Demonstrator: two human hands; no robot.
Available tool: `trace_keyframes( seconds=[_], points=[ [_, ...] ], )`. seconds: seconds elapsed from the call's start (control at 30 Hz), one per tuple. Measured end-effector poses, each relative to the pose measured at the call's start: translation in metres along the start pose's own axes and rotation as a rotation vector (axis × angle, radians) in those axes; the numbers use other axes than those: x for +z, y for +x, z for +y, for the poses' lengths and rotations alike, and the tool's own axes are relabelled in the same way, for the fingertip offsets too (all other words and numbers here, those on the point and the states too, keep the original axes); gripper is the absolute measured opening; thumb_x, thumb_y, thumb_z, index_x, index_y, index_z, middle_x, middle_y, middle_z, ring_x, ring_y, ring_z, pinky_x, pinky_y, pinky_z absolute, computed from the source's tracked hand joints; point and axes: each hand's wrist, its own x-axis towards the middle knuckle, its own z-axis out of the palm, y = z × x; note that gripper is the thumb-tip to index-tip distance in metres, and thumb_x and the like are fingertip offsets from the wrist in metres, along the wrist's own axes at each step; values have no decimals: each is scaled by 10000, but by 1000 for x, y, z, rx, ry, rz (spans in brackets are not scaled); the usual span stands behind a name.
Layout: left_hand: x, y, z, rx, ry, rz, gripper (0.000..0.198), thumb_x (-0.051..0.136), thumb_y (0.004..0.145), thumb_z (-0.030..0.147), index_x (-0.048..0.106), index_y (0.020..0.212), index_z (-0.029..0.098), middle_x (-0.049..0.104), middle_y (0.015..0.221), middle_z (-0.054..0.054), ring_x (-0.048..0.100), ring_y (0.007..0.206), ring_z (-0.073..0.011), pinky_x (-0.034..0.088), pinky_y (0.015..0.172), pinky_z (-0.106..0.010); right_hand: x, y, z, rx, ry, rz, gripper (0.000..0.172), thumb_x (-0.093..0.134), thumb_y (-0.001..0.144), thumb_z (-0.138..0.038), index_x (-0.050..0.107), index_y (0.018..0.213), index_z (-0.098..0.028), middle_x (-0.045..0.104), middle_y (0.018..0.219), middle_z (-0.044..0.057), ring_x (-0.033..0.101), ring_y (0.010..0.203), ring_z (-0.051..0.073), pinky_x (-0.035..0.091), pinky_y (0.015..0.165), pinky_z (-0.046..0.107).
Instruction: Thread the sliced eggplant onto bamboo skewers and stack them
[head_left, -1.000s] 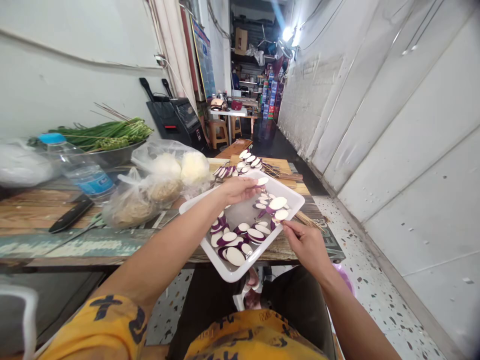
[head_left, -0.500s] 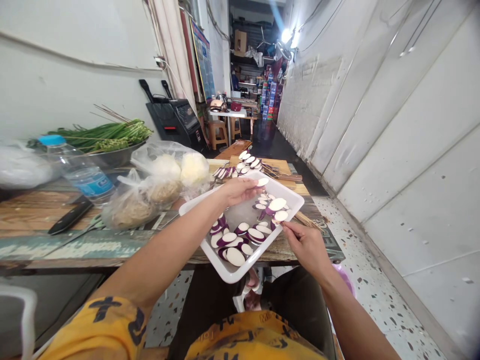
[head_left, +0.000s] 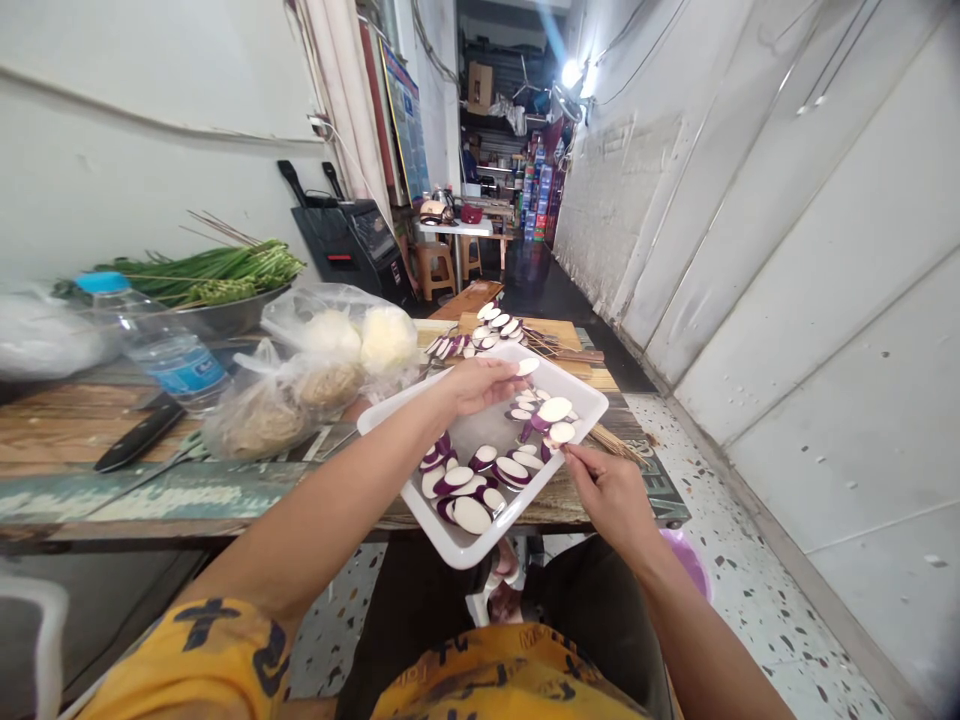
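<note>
Threading eggplant slices (head_left: pixel 511 470), I reckon | left hand (head_left: pixel 484 385): pinching one slice (head_left: pixel 527 368) above the tray (head_left: pixel 459 555) | right hand (head_left: pixel 611 490): gripping what's probably a stick, mostly hidden, by the tray's right edge | rest: in the tray, corner poking past the desk (head_left: pixel 45 490) | next: calls for lining that slice up, gently

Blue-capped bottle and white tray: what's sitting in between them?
In the head view, see-through plastic bags lie on the table between the bottle and the tray.
</note>
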Motion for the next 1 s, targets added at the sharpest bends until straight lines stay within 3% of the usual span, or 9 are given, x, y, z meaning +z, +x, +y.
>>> trace_keyframes(
  seconds=[0.43,0.63,0.87,1.0],
  points=[
    [-1,1,-3,-29,7,9,54,593,753,57,640,765,33,669,836,-163,626,596,-95,474,445,-111,6,1,-5,-22,-46,28,279,422,855,-254,687,800,-186,661,653,33,579,563,141,382,551,214],
    [-1,0,-3,-48,22,-18,56,591,751,50,645,752,36,671,816,-148,586,522,-59,421,387,-93,7,3,-7,-15,-46,4,283,411,861,-250,679,805,-178,650,637,27,569,560,136,374,551,213],
    [10,-7,-6,-80,90,-40,62,599,739,42,617,684,62,618,602,-65,512,434,-34,320,331,-86,14,16,-8,-16,-95,24,299,402,858,-254,688,805,-186,655,620,24,567,543,133,366,532,210],
    [8,-1,-9,-77,22,-35,85,605,767,169,618,735,92,604,571,-47,482,409,-45,311,341,-122,20,23,-2,-10,-106,101,295,417,853,-269,693,919,-190,697,726,51,619,635,164,413,598,224]
  ],
)
